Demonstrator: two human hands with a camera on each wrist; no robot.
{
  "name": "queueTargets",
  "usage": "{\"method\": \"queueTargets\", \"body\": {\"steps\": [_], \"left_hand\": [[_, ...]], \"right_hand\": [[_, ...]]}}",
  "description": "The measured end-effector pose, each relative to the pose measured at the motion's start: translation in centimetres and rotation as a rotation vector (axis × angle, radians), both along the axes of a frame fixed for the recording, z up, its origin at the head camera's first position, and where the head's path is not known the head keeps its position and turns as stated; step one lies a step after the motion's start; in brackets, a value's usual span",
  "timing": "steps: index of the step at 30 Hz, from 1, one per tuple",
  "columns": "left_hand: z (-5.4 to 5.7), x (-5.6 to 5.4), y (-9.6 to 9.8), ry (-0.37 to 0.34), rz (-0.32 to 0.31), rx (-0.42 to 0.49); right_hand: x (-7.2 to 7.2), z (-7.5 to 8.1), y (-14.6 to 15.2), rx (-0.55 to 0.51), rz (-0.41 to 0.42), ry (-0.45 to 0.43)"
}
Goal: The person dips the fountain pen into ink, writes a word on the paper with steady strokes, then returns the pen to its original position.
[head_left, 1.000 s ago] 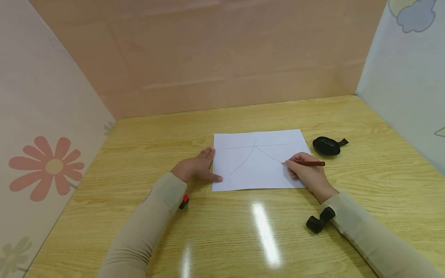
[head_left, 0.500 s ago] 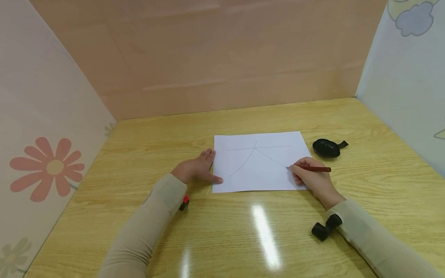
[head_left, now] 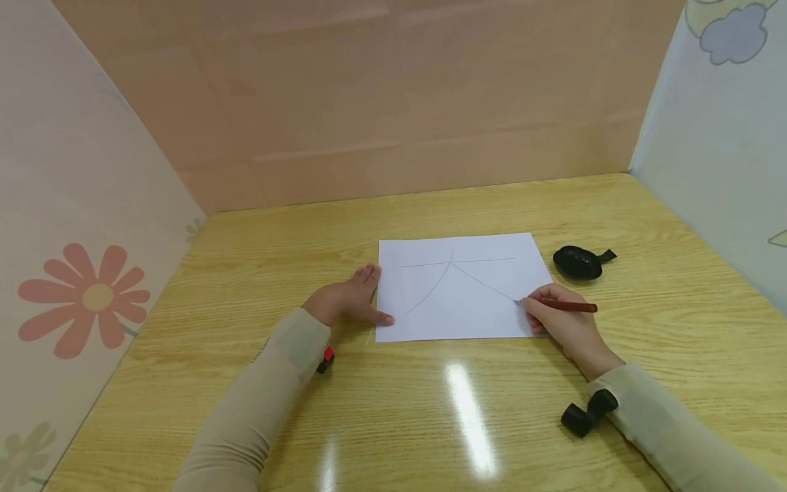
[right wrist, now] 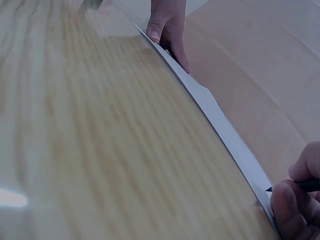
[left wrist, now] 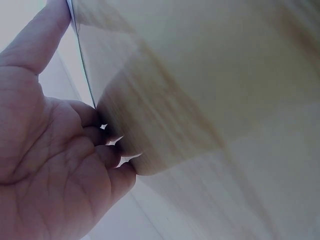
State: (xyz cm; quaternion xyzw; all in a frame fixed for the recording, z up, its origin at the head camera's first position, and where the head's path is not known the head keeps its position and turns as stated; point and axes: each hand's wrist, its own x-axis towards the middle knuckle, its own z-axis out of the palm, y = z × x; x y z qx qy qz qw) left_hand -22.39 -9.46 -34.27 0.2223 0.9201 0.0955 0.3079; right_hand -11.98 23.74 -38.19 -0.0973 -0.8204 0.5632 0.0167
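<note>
A white sheet of paper (head_left: pixel 461 314) lies on the wooden table, bearing thin drawn lines: a near-level one, crossed by a curve falling left, with another slanting right. My left hand (head_left: pixel 347 297) rests at the sheet's left edge, fingers extended and thumb on the paper; its palm side fills the left of the left wrist view. In my right hand (head_left: pixel 568 331) is a reddish-brown pencil (head_left: pixel 574 307), pinched between thumb and fingers. Its dark tip (right wrist: pixel 269 189) meets the paper near the right edge, at the lower end of the right slanting line.
A glossy black oval object (head_left: pixel 578 263) with a short tab lies right of the paper. Black devices sit at both wrists, the right one (head_left: pixel 589 413) standing out from the sleeve. A peach-coloured wall (head_left: pixel 399 102) closes the back, with patterned walls either side.
My right hand has moved right and toward me with the pencil, and the right slanting line has grown longer. My left hand has stayed in place at the paper's edge.
</note>
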Motion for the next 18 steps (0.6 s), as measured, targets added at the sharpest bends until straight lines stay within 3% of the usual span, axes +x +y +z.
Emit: {"method": "queueTargets", "body": {"steps": [18], "left_hand": [[0.26, 0.28, -0.16, 0.005, 0.008, 0.01]], "right_hand": [[-0.07, 0.05, 0.03, -0.001, -0.014, 0.022]]}}
